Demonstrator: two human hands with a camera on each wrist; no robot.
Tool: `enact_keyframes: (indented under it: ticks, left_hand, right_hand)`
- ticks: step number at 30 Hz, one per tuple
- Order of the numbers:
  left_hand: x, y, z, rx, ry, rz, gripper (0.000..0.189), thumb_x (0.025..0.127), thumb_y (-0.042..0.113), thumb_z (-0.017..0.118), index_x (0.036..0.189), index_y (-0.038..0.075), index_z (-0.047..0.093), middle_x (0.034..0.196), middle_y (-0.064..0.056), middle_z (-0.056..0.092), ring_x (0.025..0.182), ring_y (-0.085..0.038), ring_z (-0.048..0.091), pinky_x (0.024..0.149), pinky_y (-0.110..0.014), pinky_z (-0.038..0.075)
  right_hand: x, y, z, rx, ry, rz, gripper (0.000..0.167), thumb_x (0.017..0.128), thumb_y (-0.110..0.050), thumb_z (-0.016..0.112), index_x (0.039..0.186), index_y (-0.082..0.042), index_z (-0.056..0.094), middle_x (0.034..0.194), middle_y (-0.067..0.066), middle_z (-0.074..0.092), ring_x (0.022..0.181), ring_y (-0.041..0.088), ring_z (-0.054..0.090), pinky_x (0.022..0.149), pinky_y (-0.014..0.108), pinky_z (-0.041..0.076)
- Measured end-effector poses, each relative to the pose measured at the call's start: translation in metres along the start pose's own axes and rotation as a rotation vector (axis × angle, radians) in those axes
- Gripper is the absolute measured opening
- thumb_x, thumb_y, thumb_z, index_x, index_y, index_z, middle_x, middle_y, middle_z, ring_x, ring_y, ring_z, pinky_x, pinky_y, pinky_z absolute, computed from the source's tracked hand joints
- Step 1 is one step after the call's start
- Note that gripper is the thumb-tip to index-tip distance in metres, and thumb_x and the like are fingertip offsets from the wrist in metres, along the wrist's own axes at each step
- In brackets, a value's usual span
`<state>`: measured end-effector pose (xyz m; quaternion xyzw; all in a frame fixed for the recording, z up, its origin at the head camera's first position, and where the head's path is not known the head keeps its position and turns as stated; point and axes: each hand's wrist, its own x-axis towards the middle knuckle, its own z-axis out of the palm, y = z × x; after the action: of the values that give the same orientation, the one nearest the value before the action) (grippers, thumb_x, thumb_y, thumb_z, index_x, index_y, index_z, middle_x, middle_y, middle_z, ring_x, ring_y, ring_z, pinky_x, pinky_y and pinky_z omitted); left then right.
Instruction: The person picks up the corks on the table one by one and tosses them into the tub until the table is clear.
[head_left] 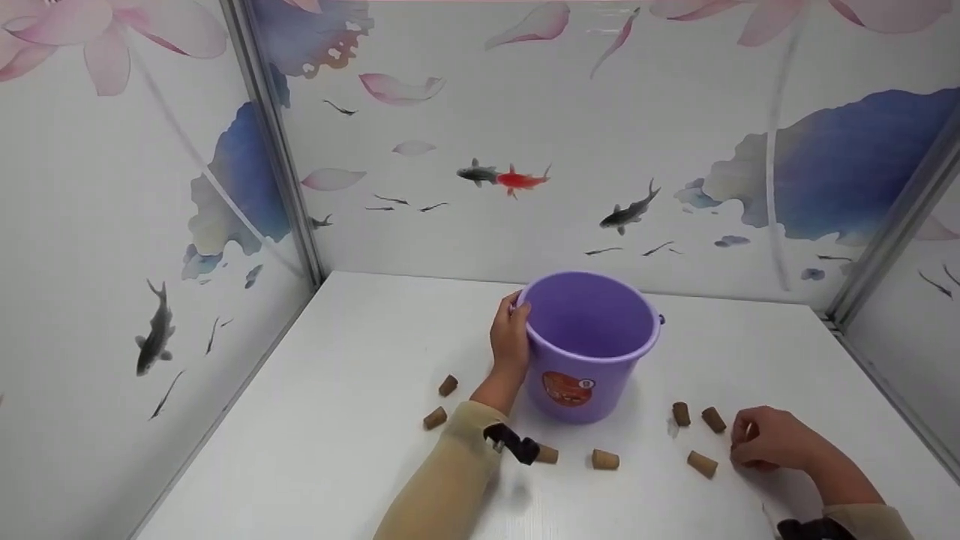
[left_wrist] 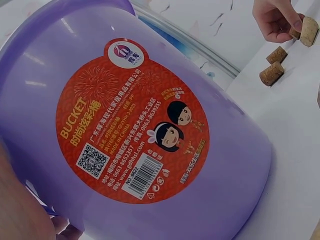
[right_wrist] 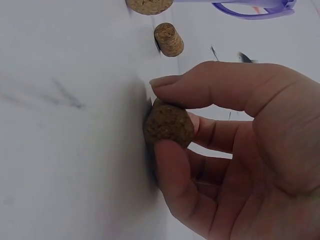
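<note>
Corks (head_left: 606, 460) lie scattered on the white table (head_left: 360, 465), and we count seven loose ones from the head: two left of the purple bucket (head_left: 630, 390), two in front of it (one partly covered by the black wrist camera (head_left: 512, 442) on the left arm), and three to its right, near the right hand (head_left: 780, 446). That hand pinches one more, a dark cork (right_wrist: 170, 127), between thumb and finger, with other fingers bent behind it; its round end faces us in the right wrist view. We cannot quite tell whether this piece touches the table or sits just above it. The left hand (head_left: 510, 337) grips the bucket by its left side at the rim. We see the bucket standing on the table with its mouth upward, and its red label (left_wrist: 75, 115), which carries the word BUCKET, fills much of the left wrist view. Behind the table we see a white wall panel (head_left: 450, 247) printed with fish, petals and blue leaves, meeting a grey metal post (head_left: 274, 142) at the left corner.
</note>
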<state>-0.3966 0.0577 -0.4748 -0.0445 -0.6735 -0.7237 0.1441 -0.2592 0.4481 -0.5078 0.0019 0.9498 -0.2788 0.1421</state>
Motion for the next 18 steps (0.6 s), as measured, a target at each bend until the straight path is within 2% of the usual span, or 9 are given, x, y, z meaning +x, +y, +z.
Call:
enact_keyframes:
  ticks: [6, 10, 18]
  left_hand:
    - [-0.0027, 0.0013, -0.0016, 0.02, 0.003, 0.018, 0.048, 0.1, 0.031, 0.049, 0.135, 0.005, 0.067, 0.135, -0.016, 0.071, 0.127, -0.031, 0.065, 0.112, -0.049, 0.05]
    - [-0.0014, 0.0024, -0.0008, 0.045, 0.015, 0.009, 0.048, 0.099, 0.032, 0.048, 0.135, 0.006, 0.067, 0.136, -0.015, 0.071, 0.128, -0.031, 0.065, 0.112, -0.05, 0.05]
    - [-0.0013, 0.0016, 0.0015, 0.038, 0.018, 0.007, 0.047, 0.099, 0.033, 0.049, 0.133, 0.006, 0.068, 0.135, -0.014, 0.072, 0.128, -0.031, 0.065, 0.111, -0.049, 0.05]
  right_hand:
    - [-0.0015, 0.0011, 0.0008, 0.024, -0.006, -0.009, 0.014, 0.082, -0.009, 0.076, 0.091, -0.008, 0.065, 0.08, 0.004, 0.061, 0.071, 0.019, 0.059, 0.061, 0.033, 0.05]
    - [-0.0017, 0.0015, -0.0024, 0.052, -0.016, -0.002, 0.013, 0.083, -0.008, 0.075, 0.092, -0.007, 0.066, 0.081, 0.003, 0.063, 0.073, 0.019, 0.06, 0.062, 0.033, 0.052]
    - [-0.0002, 0.0075, -0.0027, 0.081, -0.018, 0.02, 0.011, 0.085, -0.009, 0.074, 0.093, -0.007, 0.067, 0.083, 0.003, 0.063, 0.074, 0.019, 0.061, 0.063, 0.033, 0.053]
